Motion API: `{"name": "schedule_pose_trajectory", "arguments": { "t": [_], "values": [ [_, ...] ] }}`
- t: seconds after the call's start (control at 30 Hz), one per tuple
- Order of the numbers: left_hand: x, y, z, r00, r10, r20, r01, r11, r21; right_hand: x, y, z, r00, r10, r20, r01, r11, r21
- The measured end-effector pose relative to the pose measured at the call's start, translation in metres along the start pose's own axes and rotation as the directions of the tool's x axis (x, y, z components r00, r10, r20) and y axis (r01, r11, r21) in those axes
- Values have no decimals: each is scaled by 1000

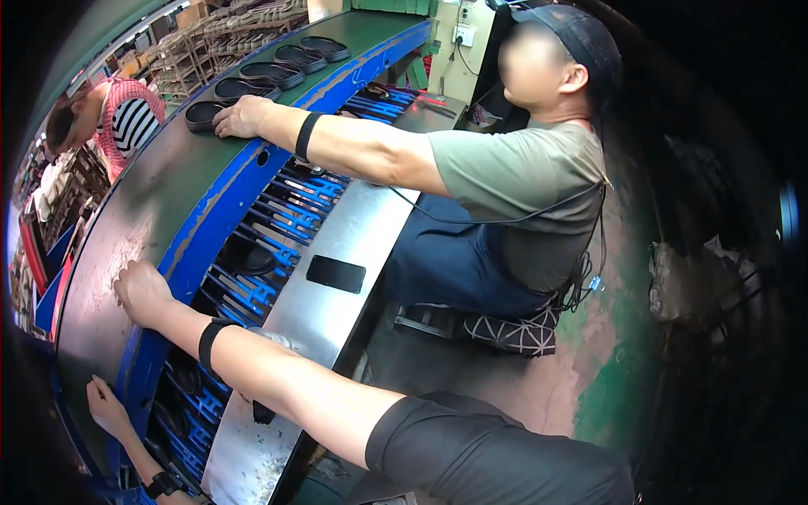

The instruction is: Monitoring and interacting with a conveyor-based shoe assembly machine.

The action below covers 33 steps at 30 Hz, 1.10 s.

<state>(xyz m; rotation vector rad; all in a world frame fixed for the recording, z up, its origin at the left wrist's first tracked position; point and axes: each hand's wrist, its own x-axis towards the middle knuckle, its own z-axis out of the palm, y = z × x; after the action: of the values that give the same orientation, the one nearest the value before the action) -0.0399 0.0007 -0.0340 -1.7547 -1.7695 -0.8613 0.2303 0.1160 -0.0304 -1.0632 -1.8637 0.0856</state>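
Observation:
My right hand (143,294) reaches over the green-topped conveyor (160,181), palm down, fingers bent with gaps between them. A black band circles that wrist, and nothing shows in the hand. Nearer to me, at the lower left, my left hand (107,407) is over the same conveyor, thumb and fingers drawn together, with nothing visible in them. Its wrist wears a dark watch (162,484). Farther along the belt lie several black shoe soles (246,88) in a row. A co-worker's hand (239,117) touches the nearest sole (202,116).
A co-worker (530,168) sits to the right, arm across the conveyor. Under its blue edge run blue metal racks (290,206) holding dark pieces. A metal shelf (362,227) carries a black pad (335,274). Another person (126,122) bends beyond the belt, near loaded shelves (181,55).

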Motion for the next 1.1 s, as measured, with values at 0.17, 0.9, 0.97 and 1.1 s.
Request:
{"name": "schedule_pose_trajectory", "arguments": {
  "t": [0.17,0.9,0.97,1.1],
  "values": [
    [-3,12,8,999,-41,7,41,998,-52,-4,10,0,999,-11,43,12,1000,-22],
    [2,10,-4,998,-58,9,58,998,-11,-1,0,-5,1000,-21,5,21,1000,7],
    [2,12,-4,1000,-19,-5,19,1000,-19,0,3,-3,998,-40,-54,41,999,17],
    [1,11,-3,999,5,-35,-5,1000,-19,-1,1,-2,998,-42,-43,42,999,-3]
  ]
}}
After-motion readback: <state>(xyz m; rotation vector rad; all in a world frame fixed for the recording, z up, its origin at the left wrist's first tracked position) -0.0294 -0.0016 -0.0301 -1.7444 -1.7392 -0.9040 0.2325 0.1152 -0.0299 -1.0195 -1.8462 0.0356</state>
